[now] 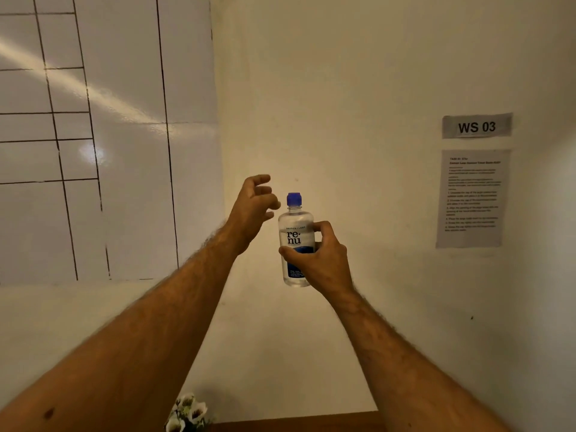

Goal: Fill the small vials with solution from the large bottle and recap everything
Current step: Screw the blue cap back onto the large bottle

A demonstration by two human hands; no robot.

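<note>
My right hand [321, 260] grips the large clear bottle [295, 235] around its lower body and holds it upright in the air in front of the wall. The bottle has a white and blue "renu" label and a blue cap [294, 199] on top. My left hand [254, 210] hovers just left of the cap with its fingers loosely curled toward it, touching nothing. No small vials are in view.
A whiteboard [124, 151] with black grid lines covers the left wall. A "WS 03" sign [477, 126] and a printed sheet [472, 198] hang on the right. White flowers [187, 413] and a brown table edge [296, 425] show at the bottom.
</note>
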